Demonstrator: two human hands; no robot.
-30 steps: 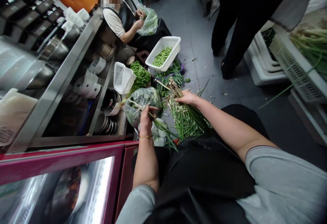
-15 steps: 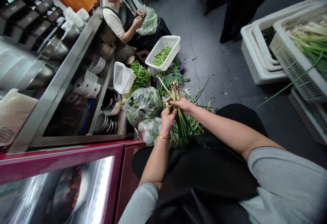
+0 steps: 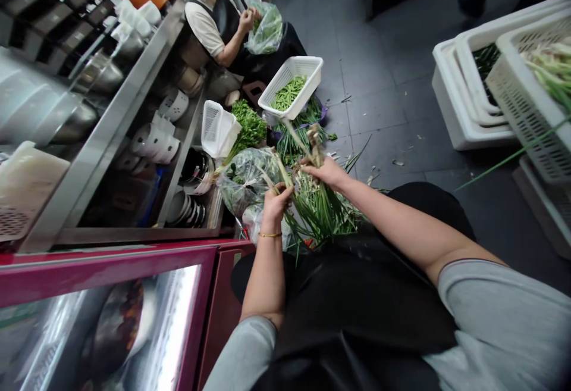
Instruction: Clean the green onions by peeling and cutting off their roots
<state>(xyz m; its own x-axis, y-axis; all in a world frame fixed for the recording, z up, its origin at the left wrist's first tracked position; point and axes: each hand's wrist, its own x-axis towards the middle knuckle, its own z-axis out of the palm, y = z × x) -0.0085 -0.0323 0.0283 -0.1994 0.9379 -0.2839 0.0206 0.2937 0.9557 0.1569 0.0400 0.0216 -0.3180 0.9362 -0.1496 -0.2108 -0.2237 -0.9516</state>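
Observation:
My right hand is closed round a bunch of spring onions, roots upward and green tops hanging toward my lap. One pale stalk in that bunch leans out to the upper left. To its left, my left hand is closed on a few spring onion stalks, their white ends pointing up. The two hands are apart, with green leaves between and below them. Beneath lies a heap of loose spring onions. A clear plastic bag of greens sits just beyond my left hand.
A white basket of green pods, a bunch of leafy greens and a small white basket stand ahead. A co-worker handles a bag of greens. Stacked white crates are right; a metal shelf and glass-fronted cabinet are left.
My left hand has moved away to the left with a few stalks, apart from the right hand's bunch. The standing person's legs at the top have moved right.

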